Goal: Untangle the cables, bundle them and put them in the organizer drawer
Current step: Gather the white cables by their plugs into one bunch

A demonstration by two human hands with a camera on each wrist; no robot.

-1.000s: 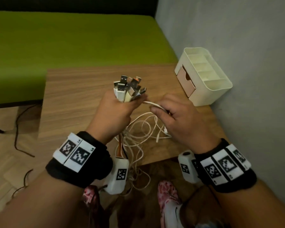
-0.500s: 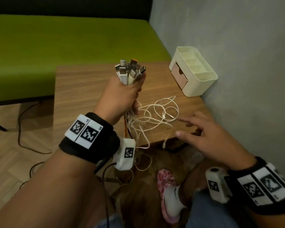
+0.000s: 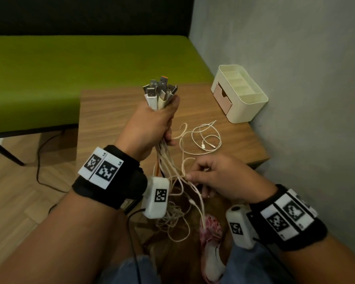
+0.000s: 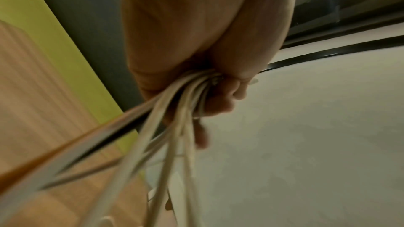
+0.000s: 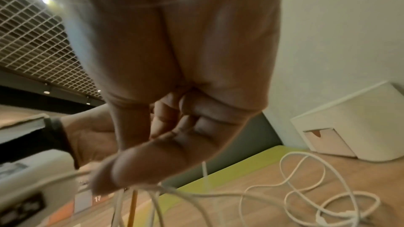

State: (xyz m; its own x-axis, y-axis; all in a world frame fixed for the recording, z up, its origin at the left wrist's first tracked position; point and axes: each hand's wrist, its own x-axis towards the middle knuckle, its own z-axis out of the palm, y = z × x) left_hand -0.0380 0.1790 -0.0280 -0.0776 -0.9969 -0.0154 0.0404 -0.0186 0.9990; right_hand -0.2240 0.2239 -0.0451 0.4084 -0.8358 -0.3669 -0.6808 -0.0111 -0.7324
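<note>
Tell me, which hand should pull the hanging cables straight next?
The right hand, probably. It already touches the dangling cables, while the left hand is busy gripping their plug ends.

Cables above table, organizer at back right

Held over table (image 3: 111, 111) by left hand (image 3: 150, 128); right hand (image 3: 219, 177) lower, at front edge; organizer (image 3: 242, 103) against wall.

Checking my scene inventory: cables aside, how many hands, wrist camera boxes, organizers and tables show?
Hands: 2, left hand and right hand, both gripping white cables
White wrist camera boxes: 2
Cream plastic organizer with pink drawer: 1
Wooden table: 1
Total: 6
</note>
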